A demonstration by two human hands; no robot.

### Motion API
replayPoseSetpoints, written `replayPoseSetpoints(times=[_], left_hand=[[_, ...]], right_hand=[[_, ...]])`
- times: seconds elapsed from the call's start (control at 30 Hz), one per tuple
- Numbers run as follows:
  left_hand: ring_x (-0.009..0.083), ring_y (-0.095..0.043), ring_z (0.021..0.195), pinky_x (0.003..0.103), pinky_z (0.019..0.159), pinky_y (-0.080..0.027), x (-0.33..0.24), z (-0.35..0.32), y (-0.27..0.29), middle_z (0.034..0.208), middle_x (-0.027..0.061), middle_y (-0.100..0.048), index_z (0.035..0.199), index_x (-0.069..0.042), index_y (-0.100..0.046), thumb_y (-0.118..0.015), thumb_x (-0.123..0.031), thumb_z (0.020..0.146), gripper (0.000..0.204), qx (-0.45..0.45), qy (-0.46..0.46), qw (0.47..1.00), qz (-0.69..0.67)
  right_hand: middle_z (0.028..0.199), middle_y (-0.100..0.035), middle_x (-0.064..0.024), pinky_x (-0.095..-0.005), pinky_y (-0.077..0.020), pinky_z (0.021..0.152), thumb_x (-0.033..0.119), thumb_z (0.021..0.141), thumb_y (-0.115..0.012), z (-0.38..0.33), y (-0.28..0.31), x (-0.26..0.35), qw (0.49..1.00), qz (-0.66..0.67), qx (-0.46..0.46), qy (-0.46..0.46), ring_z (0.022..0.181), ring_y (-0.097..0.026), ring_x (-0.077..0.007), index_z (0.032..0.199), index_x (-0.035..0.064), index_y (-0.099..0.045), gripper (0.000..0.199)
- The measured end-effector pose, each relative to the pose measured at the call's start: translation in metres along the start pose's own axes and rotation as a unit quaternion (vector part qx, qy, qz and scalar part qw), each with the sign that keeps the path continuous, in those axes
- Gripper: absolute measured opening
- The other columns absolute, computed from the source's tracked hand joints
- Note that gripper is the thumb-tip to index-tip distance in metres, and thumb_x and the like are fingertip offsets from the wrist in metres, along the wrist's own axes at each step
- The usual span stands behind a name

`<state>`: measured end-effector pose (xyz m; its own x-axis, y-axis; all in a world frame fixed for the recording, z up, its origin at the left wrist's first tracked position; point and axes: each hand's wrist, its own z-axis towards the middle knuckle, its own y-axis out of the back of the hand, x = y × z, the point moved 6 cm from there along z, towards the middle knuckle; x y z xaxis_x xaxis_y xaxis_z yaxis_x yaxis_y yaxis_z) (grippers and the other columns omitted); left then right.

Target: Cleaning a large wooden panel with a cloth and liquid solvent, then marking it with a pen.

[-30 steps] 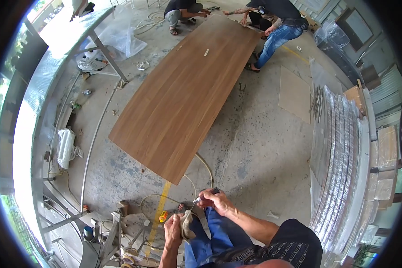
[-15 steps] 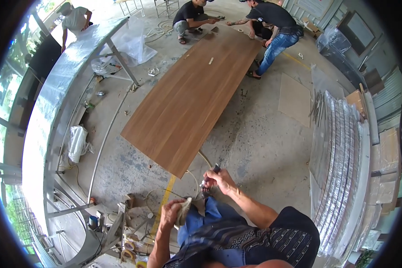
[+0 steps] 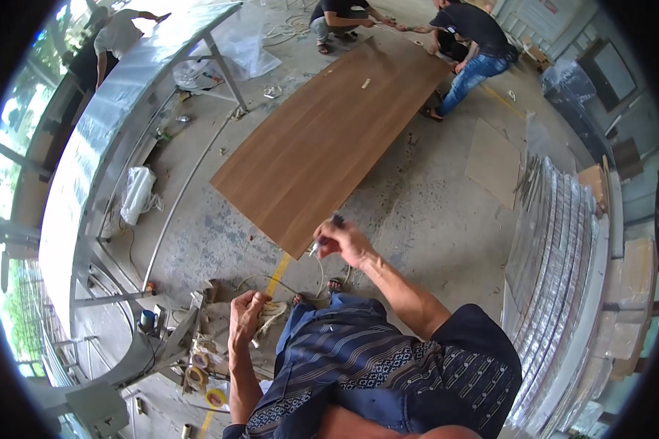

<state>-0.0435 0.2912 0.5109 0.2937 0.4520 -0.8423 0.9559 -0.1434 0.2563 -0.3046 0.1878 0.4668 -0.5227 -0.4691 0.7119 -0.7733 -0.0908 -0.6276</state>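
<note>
Just below the middle of the frame, the right hand (image 3: 344,241) is lifting a small dark-handled tool (image 3: 334,221), its fingers clenched around the handle; what kind of tool it is cannot be told, as it is blurred. A thin pale cord (image 3: 300,274) is curving down and leftward from that hand toward the left hand (image 3: 245,318), lower and to the left, whose fingers are closed around a wad of off-white cord or rag (image 3: 271,316). Both hands are hanging above the person's lap, over a blue patterned garment (image 3: 359,358), and well apart from each other.

Just beyond the right hand, a long brown wood-grain panel (image 3: 322,143) is lying flat on the concrete floor (image 3: 432,212), stretching toward the upper middle of the frame. A yellow line (image 3: 277,272) is running on the floor from under its near corner. At the panel's far end, two people are crouching, one in dark clothes (image 3: 340,14) and one in blue jeans (image 3: 476,51).

At the lower left, rolls of tape (image 3: 205,384) are lying among clutter. A curved metal-clad worktop (image 3: 117,124) is sweeping along the left side, with a white plastic bag (image 3: 135,194) beside it. Stacked ribbed sheets (image 3: 564,249) are standing at the right.
</note>
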Motion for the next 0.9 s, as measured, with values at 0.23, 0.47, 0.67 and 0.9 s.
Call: replayPoseSetpoints(times=[0.23,0.47,0.67,0.9], left_hand=[[0.0045,-0.047,0.063,0.022,0.06,-0.039,-0.008,-0.018,-0.034,0.071,-0.0038,-0.059,0.092,0.004,-0.07,-0.058,-0.028,0.095,0.034,0.034,-0.007,0.996,-0.083],[0.0056,-0.052,0.065,0.023,0.062,-0.043,0.019,-0.024,-0.027,0.072,-0.0007,-0.063,0.088,0.003,-0.071,-0.06,-0.022,0.093,0.028,-0.027,0.005,0.994,-0.106],[0.0038,-0.043,0.056,0.023,0.052,-0.035,0.014,-0.017,-0.02,0.061,-0.0052,-0.055,0.081,0.003,-0.07,-0.066,-0.023,0.088,0.027,-0.081,-0.001,0.994,-0.067],[0.0048,-0.045,0.058,0.023,0.052,-0.036,0.004,-0.012,-0.016,0.065,-0.0033,-0.058,0.083,0.003,-0.069,-0.065,-0.025,0.09,0.03,-0.102,-0.013,0.994,-0.03]], right_hand=[[0.075,-0.066,-0.0064,-0.0276,-0.0553,0.059,0.038,0.09,-0.065,0.003,-0.085,-0.052,0.964,-0.137,0.214,-0.079,0.064,-0.065,-0.0142,0.089,0.0017,-0.064,0.037],[0.076,-0.067,-0.0071,-0.0276,-0.0557,0.062,0.037,0.091,-0.065,0.004,-0.104,-0.064,0.944,-0.162,0.263,-0.111,0.068,-0.067,-0.0143,0.092,0.001,-0.065,0.037],[0.078,-0.067,-0.0074,-0.0274,-0.0563,0.063,0.039,0.09,-0.065,0.004,-0.102,-0.061,0.955,-0.141,0.238,-0.11,0.068,-0.067,-0.0144,0.093,0.0014,-0.065,0.038],[0.08,-0.067,-0.0071,-0.0287,-0.0567,0.06,0.043,0.088,-0.067,0.006,-0.084,-0.071,0.982,-0.086,0.14,-0.093,0.066,-0.067,-0.0151,0.094,0.0035,-0.065,0.04]])
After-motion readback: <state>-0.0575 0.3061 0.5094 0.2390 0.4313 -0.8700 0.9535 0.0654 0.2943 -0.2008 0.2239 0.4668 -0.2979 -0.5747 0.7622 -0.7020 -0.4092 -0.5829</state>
